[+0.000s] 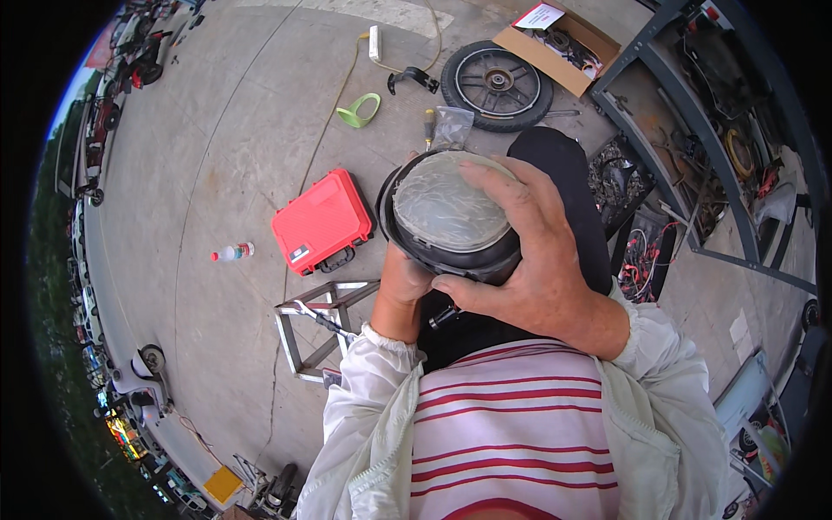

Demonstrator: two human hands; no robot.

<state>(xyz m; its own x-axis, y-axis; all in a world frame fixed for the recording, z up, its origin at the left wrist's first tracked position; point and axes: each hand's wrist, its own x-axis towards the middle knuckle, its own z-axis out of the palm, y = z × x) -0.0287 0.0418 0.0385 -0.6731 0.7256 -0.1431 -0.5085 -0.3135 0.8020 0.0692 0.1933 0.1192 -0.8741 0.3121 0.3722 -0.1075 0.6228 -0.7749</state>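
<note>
I hold a round black-rimmed headlamp unit (pixel 442 212) with a cloudy clear lens up in front of my chest. My right hand (pixel 529 251) wraps over its right side and top, thumb under the rim and fingers across the lens edge. My left hand (pixel 406 282) grips it from beneath and behind, mostly hidden by the lamp. A short dark stub (pixel 442 317) sticks out under the lamp near my right thumb. A black scooter seat (pixel 563 173) lies just beyond the lamp.
On the concrete lie a red hard case (pixel 321 221), a plastic bottle (pixel 232 252), a metal frame stand (pixel 325 325), a green strap (pixel 360 111), a screwdriver (pixel 428 121), a black wheel (pixel 496 84) and a cardboard box (pixel 563 43). Grey metal shelving (pixel 693 121) stands right.
</note>
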